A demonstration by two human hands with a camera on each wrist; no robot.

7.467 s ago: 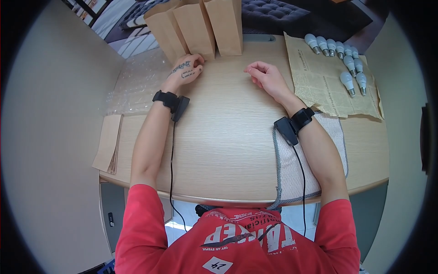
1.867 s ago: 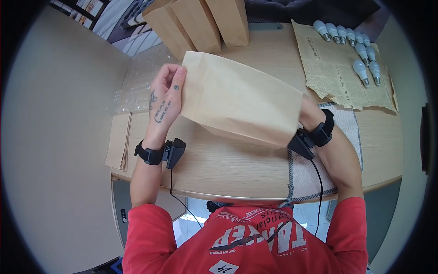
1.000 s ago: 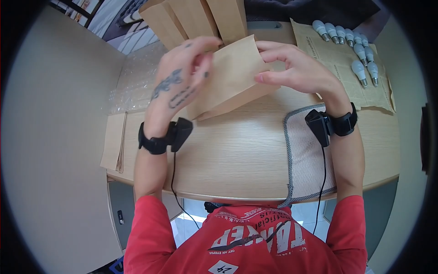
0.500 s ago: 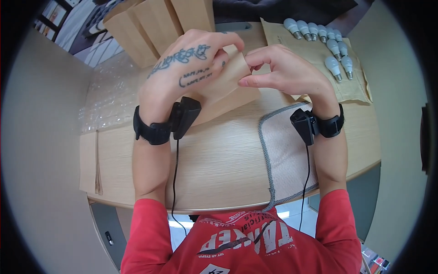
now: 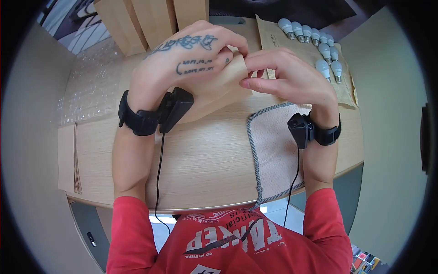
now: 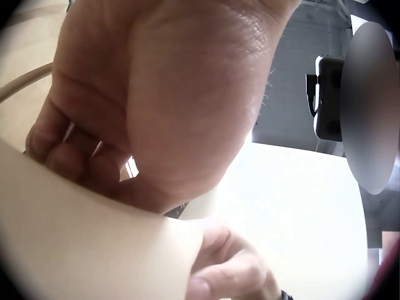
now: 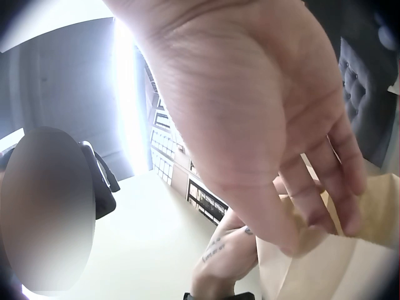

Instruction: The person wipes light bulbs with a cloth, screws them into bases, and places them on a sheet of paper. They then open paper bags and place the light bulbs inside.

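A brown kraft paper bag (image 5: 219, 91) stands on the table in the middle of the head view, largely covered by my left hand (image 5: 189, 55). That hand reaches over its top, and its thumb and fingers pinch the upper edge. From the other side my right hand (image 5: 292, 75) grips the same rim close by, thumb outside and fingers inside the mouth. In the right wrist view the fingers (image 7: 306, 194) dip behind the paper edge (image 7: 337, 262). The left wrist view has the bag wall (image 6: 87, 237) below the left palm, with the right hand (image 6: 231, 265) beyond.
Several brown paper bags (image 5: 153, 20) stand upright at the back left. Bubble wrap (image 5: 89, 84) and folded flat bags (image 5: 68, 157) lie on the left. Several white light bulbs (image 5: 323, 68) rest on printed paper (image 5: 278, 50) at the right, near a pale cloth (image 5: 276, 144).
Both hands were without a bag at first; later the right arm was inside a bag. The bag then came down to the table, and both hands closed on its rim. The head view shifted.
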